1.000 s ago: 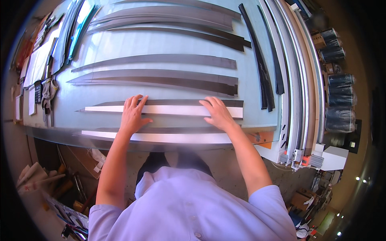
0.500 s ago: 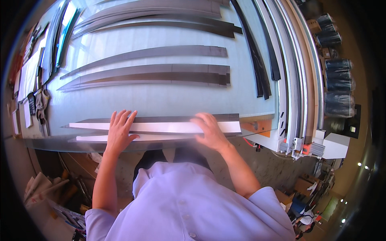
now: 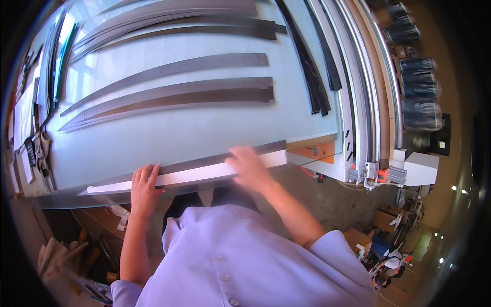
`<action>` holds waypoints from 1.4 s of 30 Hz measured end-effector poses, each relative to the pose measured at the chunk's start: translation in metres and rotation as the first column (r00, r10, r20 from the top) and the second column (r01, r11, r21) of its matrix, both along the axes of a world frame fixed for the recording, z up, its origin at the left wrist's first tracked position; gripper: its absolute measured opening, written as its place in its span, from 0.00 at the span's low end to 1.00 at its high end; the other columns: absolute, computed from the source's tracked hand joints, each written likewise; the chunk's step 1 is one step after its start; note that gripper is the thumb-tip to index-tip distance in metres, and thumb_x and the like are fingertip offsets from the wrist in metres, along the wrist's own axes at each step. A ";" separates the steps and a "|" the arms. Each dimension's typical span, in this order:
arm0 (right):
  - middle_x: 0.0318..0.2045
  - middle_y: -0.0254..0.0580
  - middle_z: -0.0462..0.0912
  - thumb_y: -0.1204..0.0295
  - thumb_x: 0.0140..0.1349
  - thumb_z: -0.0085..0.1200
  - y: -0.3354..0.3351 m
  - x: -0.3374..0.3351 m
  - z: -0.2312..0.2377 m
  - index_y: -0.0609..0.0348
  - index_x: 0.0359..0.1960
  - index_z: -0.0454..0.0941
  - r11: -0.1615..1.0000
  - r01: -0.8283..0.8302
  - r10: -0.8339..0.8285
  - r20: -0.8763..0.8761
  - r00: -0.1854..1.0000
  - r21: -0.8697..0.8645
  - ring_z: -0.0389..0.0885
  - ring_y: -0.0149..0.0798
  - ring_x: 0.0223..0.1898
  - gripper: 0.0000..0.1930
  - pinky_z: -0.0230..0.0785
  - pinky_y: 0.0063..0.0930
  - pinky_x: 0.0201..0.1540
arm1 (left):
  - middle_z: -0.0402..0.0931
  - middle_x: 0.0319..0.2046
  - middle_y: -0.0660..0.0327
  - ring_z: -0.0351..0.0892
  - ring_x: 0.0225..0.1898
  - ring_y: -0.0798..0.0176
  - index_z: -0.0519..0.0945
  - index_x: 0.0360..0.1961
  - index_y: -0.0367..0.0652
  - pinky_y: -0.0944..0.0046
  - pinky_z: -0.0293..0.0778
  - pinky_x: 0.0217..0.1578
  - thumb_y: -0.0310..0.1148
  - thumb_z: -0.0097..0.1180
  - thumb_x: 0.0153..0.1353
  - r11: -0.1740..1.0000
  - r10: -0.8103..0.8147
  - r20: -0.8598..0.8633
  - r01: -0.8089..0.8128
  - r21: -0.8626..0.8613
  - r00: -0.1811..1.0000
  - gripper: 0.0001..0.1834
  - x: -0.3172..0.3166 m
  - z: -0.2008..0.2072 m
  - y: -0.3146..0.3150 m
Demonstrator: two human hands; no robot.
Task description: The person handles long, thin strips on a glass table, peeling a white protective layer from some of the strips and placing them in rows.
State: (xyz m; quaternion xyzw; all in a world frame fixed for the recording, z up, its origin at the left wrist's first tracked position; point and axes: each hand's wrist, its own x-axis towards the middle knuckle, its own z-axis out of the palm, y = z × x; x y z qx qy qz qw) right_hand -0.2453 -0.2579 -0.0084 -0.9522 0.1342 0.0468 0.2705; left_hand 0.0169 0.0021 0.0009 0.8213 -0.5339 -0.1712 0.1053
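A long white tapered strip [image 3: 204,174] lies along the table's near edge, its narrow end at the left. A dark grey strip [image 3: 199,162] shows along its far side. My left hand [image 3: 144,188] rests across the left part of both strips, fingers stretched forward and thumb out to the side. Over the right part lies my right hand [image 3: 251,168], slightly blurred, with its fingers extended over the white strip and the thumb nearer me. Further back lie several dark grey curved tapered strips [image 3: 169,100], apart from my hands.
The pale table [image 3: 128,146] has a glassy near edge. Long black strips [image 3: 302,61] and metal rails [image 3: 365,97] run along its right side. Rolls in dark wrapping [image 3: 422,84] stand beyond. Gloves [image 3: 42,148] hang at the left. Cartons [image 3: 386,219] sit on the floor at right.
The view has shifted. The white strip now slants, right end farther away, and the second white strip nearer me no longer shows. My right hand has moved left along it.
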 end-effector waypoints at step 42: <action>0.30 0.43 0.80 0.77 0.53 0.58 -0.200 0.081 -0.006 0.58 0.26 0.76 0.926 0.025 -0.001 0.065 0.998 -0.376 0.80 0.49 0.38 0.03 0.75 0.42 0.40 | 0.51 0.76 0.59 0.48 0.76 0.44 0.63 0.73 0.64 0.45 0.50 0.72 0.41 0.65 0.60 0.983 0.183 0.130 -0.184 -0.005 0.975 0.40 0.091 -0.030 -0.123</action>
